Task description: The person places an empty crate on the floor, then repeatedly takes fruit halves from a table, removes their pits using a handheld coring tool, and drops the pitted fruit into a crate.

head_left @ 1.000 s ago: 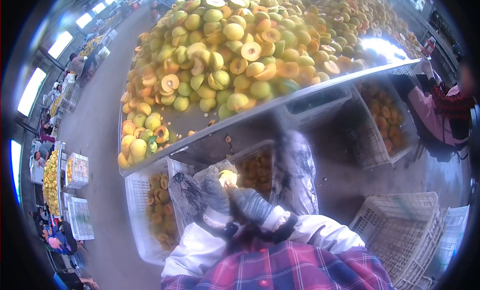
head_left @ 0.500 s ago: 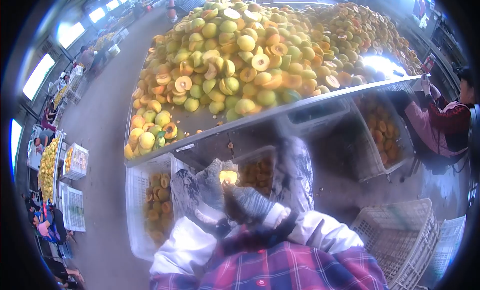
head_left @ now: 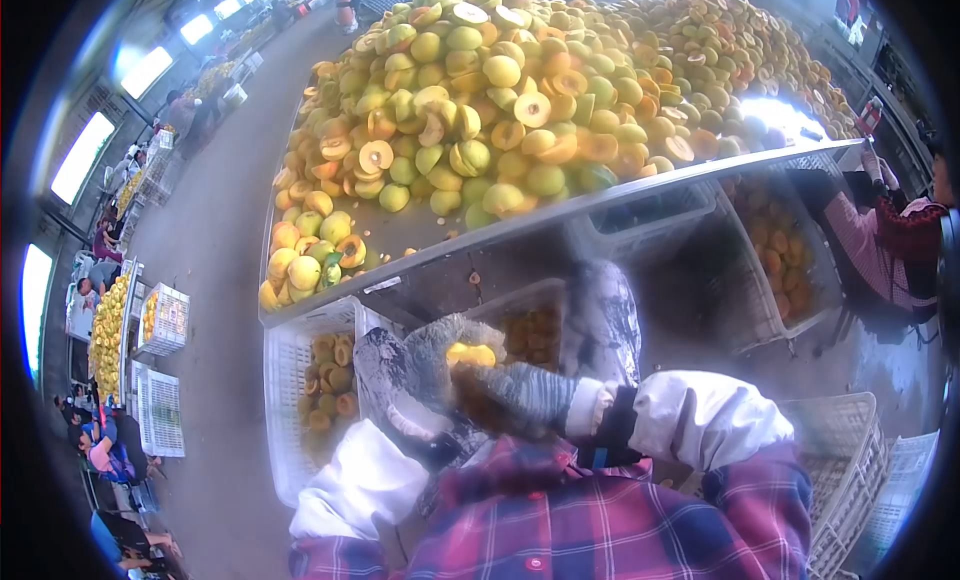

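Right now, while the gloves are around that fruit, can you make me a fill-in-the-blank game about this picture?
1. The small bright fruit between the grey knit-gloved left hand and grey knit-gloved right hand is coloured ____.
2. The loose cloth sleeves over the person's forearms are coloured ____.
3. The white plastic crate outside the dark-and-pale patterned left trouser leg holds cut pieces of ____.

Missing words: yellow; white; fruit.

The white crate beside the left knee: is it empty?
No, the white crate holds fruit, visible through its open top; how full, I cannot tell.
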The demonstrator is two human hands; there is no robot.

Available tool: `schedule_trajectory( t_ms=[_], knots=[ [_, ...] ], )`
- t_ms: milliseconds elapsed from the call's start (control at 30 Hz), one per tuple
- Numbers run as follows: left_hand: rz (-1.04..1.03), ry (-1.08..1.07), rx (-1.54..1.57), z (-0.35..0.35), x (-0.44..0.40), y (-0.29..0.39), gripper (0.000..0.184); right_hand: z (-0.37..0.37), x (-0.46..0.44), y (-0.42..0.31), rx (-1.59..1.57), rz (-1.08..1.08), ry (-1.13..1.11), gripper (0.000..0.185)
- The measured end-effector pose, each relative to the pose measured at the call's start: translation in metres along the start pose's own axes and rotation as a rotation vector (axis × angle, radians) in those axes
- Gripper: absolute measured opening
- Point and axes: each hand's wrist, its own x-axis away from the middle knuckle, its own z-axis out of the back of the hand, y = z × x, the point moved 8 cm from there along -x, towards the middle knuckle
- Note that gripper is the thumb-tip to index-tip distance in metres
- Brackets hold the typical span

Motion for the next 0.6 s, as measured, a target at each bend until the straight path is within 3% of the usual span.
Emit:
schedule_trajectory(
  t_ms=[33,100,133,167,200,233,300,333,367,400,433,467,500,600],
  knots=[
    [-0.036,-0.053,0.037,0.001,-0.001,-0.018,0.033,-0.001,0.006,-0.011,-0.003,-0.003,-0.002,0.048],
    [-0.063,-0.099,0.079,-0.008,0.003,-0.021,0.031,-0.012,0.016,0.008,-0.587,-0.308,0.041,0.047],
    [0.054,0.028,0.256,-0.014,0.012,-0.016,0.030,-0.018,-0.002,0.042,-0.324,0.054,0.084,0.046],
    [0.176,0.156,0.425,-0.014,0.020,-0.021,0.029,-0.013,0.000,0.033,-0.345,0.050,0.083,0.046],
    [0.015,0.176,0.062,-0.003,0.017,-0.043,0.028,-0.012,0.003,0.039,-0.388,-0.164,-0.020,0.045],
    [0.024,0.169,0.059,-0.002,0.015,-0.042,0.028,-0.014,0.010,0.043,-0.422,-0.376,-0.123,0.044],
    [-0.020,0.024,-0.200,-0.013,0.013,-0.032,0.030,-0.018,0.020,0.036,-0.567,-0.416,-0.098,0.039],
    [-0.009,0.022,-0.198,-0.015,0.012,-0.038,0.030,-0.011,0.024,0.017,-0.586,-0.279,-0.013,0.037],
    [0.065,0.065,0.115,-0.015,0.011,-0.052,0.031,-0.003,0.026,0.004,-0.601,-0.141,0.072,0.035],
    [0.139,0.108,0.425,-0.016,0.009,-0.067,0.033,-0.010,0.022,0.017,-0.609,-0.144,0.070,0.035],
    [0.147,0.108,0.425,-0.019,0.006,-0.073,0.033,-0.011,0.014,0.022,-0.370,0.058,0.105,0.036],
    [0.200,0.123,0.724,-0.024,0.005,-0.083,0.037,-0.015,0.012,0.018,-0.129,0.255,0.137,0.036],
    [0.250,0.142,1.022,-0.027,0.003,-0.092,0.041,-0.020,0.009,0.028,-0.149,0.247,0.151,0.037],
    [0.367,0.220,0.934,-0.021,-0.003,-0.099,0.045,-0.023,0.005,0.054,-0.479,0.060,0.224,0.040]
  ],
)
